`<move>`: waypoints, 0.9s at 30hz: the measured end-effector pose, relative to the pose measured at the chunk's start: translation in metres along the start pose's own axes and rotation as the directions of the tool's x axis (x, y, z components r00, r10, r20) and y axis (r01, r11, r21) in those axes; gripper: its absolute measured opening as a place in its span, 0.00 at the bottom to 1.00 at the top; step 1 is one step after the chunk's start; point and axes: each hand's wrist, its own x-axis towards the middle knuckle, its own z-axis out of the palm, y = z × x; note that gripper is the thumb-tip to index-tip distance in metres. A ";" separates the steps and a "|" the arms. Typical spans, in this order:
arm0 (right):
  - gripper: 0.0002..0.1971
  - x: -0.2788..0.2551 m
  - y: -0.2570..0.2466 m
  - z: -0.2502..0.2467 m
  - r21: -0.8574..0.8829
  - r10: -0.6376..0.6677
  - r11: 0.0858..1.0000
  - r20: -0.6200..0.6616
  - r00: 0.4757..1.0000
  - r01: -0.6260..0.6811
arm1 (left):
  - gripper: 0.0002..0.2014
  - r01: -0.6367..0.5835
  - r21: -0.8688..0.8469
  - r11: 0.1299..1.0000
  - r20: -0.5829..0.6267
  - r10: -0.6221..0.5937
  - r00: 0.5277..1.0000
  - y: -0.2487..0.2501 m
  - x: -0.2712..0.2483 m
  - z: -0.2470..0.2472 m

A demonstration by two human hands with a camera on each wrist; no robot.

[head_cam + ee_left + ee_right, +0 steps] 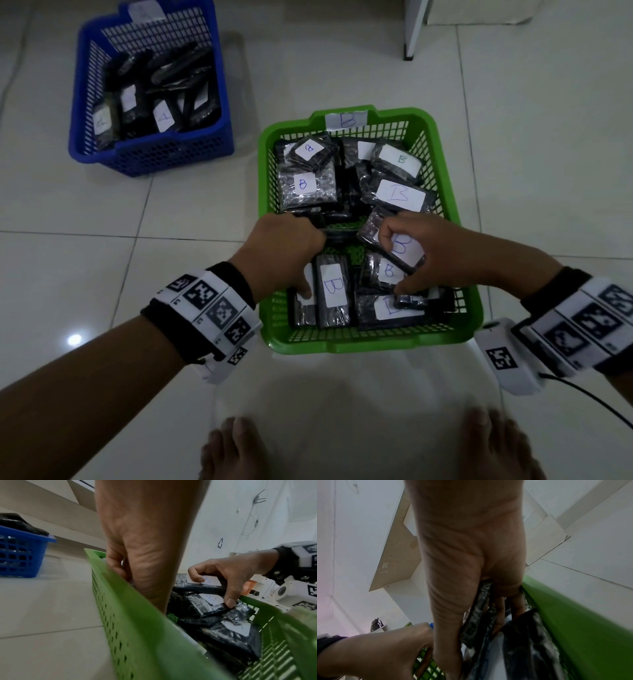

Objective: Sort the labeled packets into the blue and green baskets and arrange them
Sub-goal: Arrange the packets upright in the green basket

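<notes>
Both hands are reaching into the green basket (pixel 442 164): the right hand (pixel 442 253) is pinching a B packet (pixel 394 245) at five o'clock, the left hand (pixel 284 250) is curling downward onto packets at seven; its grasp is unclear.

The green basket (pixel 371 342) carries a white tag (pixel 346 120) marked "B" on its far rim. White labels on its packets read "B", e.g. packet (pixel 400 195) and packet (pixel 331 286). In the blue basket (pixel 150 157), one packet label (pixel 163 117) reads "A".
</notes>
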 end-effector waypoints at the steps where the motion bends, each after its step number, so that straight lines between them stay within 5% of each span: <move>1: 0.28 0.000 0.000 0.000 -0.001 0.000 1.000 0.000 1.000 0.000 | 0.36 -0.010 0.008 1.000 -0.004 0.010 1.000 0.001 0.000 0.001; 7: 0.24 -0.001 -0.001 0.000 -0.015 -0.028 0.999 0.012 1.000 0.029 | 0.33 -0.035 -0.046 0.998 -0.040 0.033 0.999 -0.004 0.002 0.004; 10: 0.12 -0.002 -0.007 -0.003 0.025 -0.063 0.998 -0.011 0.998 0.063 | 0.20 -0.070 -0.311 0.948 -0.103 0.039 0.994 -0.019 0.005 0.000; 12: 0.09 -0.003 -0.012 -0.006 0.064 -0.062 0.996 -0.034 0.997 0.064 | 0.14 -0.111 -0.557 0.823 -0.210 -0.010 0.978 -0.028 0.003 -0.010; 15: 0.04 -0.002 -0.024 -0.008 0.190 -0.060 0.979 -0.083 0.995 0.075 | 0.26 -0.155 -0.874 0.460 -0.212 -0.074 0.974 -0.032 0.000 -0.021; 16: 0.07 -0.001 -0.030 -0.005 0.245 -0.060 0.966 -0.105 0.993 0.085 | 0.30 -0.159 -0.922 0.354 -0.188 -0.050 0.981 -0.031 -0.001 -0.023; 18: 0.18 0.002 -0.042 0.001 0.354 -0.041 0.931 -0.142 0.989 0.090 | 0.28 -0.201 -0.941 0.272 -0.209 0.001 0.978 -0.027 0.002 -0.020; 21: 0.19 0.006 -0.048 0.004 0.441 0.008 0.896 -0.139 0.990 0.054 | 0.14 -0.205 -0.924 0.322 -0.198 0.053 0.979 -0.027 0.005 -0.020; 25: 0.08 0.002 -0.034 -0.018 0.177 0.001 0.984 -0.210 0.978 0.037 | 0.10 -0.071 -0.702 0.709 0.000 0.100 0.995 -0.037 0.004 -0.022; 27: 0.09 -0.002 -0.025 -0.031 -0.027 -0.021 0.999 -0.142 0.990 0.018 | 0.12 -0.033 -0.583 0.812 0.098 0.111 0.989 -0.035 0.006 -0.015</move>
